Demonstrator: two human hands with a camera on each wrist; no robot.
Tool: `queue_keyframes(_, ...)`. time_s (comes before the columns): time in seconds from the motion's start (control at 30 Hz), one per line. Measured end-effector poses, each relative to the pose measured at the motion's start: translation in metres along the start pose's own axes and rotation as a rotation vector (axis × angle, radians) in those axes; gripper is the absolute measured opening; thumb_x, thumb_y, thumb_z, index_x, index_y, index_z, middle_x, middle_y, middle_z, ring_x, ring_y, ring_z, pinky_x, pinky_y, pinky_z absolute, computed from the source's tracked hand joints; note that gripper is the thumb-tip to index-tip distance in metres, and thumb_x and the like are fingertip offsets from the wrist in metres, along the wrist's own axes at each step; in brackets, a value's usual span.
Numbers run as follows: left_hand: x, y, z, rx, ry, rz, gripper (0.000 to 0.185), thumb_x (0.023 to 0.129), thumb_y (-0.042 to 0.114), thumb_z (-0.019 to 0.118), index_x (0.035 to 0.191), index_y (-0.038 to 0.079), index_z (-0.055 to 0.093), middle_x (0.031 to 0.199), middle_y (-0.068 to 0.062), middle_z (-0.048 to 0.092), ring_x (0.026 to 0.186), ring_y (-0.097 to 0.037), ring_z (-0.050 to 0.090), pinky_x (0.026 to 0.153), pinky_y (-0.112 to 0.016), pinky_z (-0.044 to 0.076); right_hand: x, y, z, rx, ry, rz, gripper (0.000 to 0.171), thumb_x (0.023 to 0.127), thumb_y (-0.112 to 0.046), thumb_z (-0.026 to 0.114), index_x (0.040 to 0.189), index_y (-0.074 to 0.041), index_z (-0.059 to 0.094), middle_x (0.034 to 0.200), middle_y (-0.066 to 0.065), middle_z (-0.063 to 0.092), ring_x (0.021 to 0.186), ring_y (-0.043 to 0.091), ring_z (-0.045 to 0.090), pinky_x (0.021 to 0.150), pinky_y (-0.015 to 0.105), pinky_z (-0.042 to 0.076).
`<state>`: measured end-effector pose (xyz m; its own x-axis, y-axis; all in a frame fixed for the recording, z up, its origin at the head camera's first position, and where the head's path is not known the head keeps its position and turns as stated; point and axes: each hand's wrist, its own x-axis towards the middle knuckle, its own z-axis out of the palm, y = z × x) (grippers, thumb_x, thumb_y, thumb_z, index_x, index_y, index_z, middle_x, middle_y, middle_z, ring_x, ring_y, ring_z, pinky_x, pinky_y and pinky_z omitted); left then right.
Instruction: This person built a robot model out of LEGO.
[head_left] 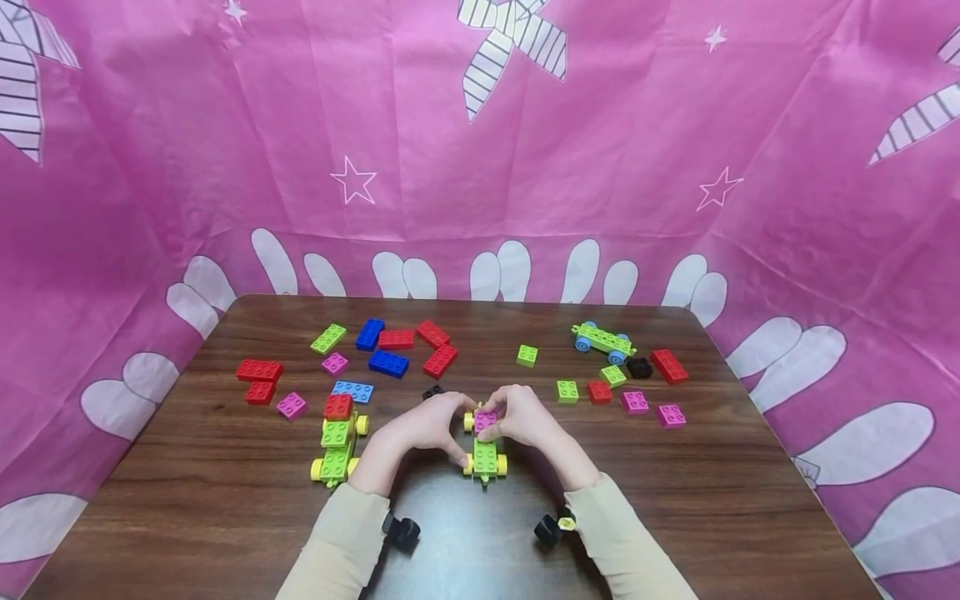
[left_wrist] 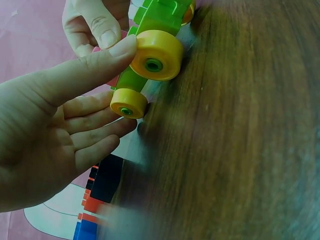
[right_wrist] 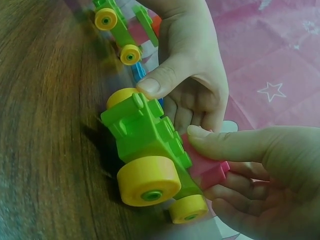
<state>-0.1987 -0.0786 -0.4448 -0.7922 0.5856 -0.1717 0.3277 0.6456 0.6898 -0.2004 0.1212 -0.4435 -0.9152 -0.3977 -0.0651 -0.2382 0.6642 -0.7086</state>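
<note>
A lime-green toy car base with yellow wheels (head_left: 485,461) stands on the table between the hands. My left hand (head_left: 429,423) holds it from the left, thumb on the near wheel (left_wrist: 159,55) and fingers at the far wheel (left_wrist: 128,103). Toward the car's far end, my right hand (head_left: 522,417) pinches a pink brick (right_wrist: 202,162) between thumb and fingers. In the head view that brick overlaps the car's studs; the right wrist view shows it beside a raised green studded part (right_wrist: 162,130).
To the left stands another yellow-wheeled green car (head_left: 335,462) topped with a red brick (head_left: 338,407). Red, blue, green and pink bricks lie scattered at the back left. A green base with blue wheels (head_left: 602,340) sits at the back right among several bricks. Behind the table hangs a pink curtain (head_left: 480,167).
</note>
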Motion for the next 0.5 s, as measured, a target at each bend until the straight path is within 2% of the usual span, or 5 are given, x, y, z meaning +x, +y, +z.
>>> queue_keyframes(0.5, -0.0005, 0.0025, -0.0005, -0.002, -0.015, -0.019, 0.080, 0.065, 0.025, 0.092, 0.131, 0.001, 0.054, 0.128, -0.014, 0.059, 0.121, -0.029, 0.054, 0.106, -0.049, 0.044, -0.0003, -0.0019, -0.0013, 0.003, -0.016, 0.034, 0.029, 0.066, -0.013, 0.091, 0.090, -0.007, 0.076, 0.082, 0.002, 0.069, 0.072, 0.015, 0.055, 0.064, 0.028, 0.048)
